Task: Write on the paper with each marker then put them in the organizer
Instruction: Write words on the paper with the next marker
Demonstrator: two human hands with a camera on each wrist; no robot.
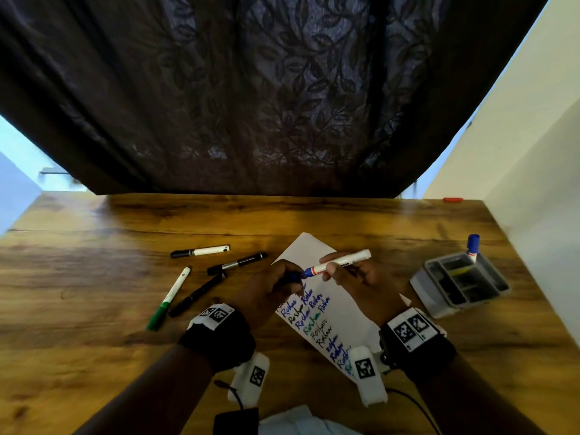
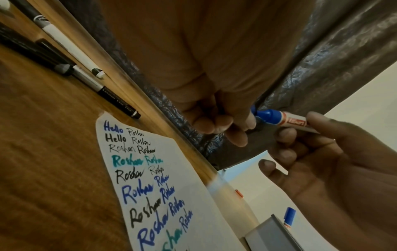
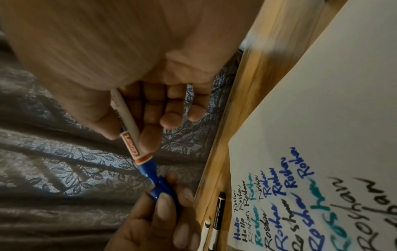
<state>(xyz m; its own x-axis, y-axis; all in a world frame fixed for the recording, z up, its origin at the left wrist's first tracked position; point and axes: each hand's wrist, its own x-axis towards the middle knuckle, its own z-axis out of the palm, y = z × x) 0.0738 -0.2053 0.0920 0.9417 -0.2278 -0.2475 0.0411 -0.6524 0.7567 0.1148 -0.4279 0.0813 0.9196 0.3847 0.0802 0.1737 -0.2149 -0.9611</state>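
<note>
Gripping blue marker (image 1: pixel 342 262) – rt hand (image 1: pixel 361 281); cap (image 1: pixel 293 276) – lt hand (image 1: pixel 270 290).

Dim warm indoor light, pale daylight at both sides of the dark curtain (image 1: pixel 282 89), soft sheen on the wooden table (image 1: pixel 94 246), wide-angle bending at edges, wrist views murky, near palms blurred, writing smeared.

table (image 1: pixel 94 233): wood | under hands: paper (image 1: pixel 348 315) | left of left hand: four markers (image 1: pixel 201 251) lying flat | right of right hand: organizer (image 1: pixel 420 285)
</note>
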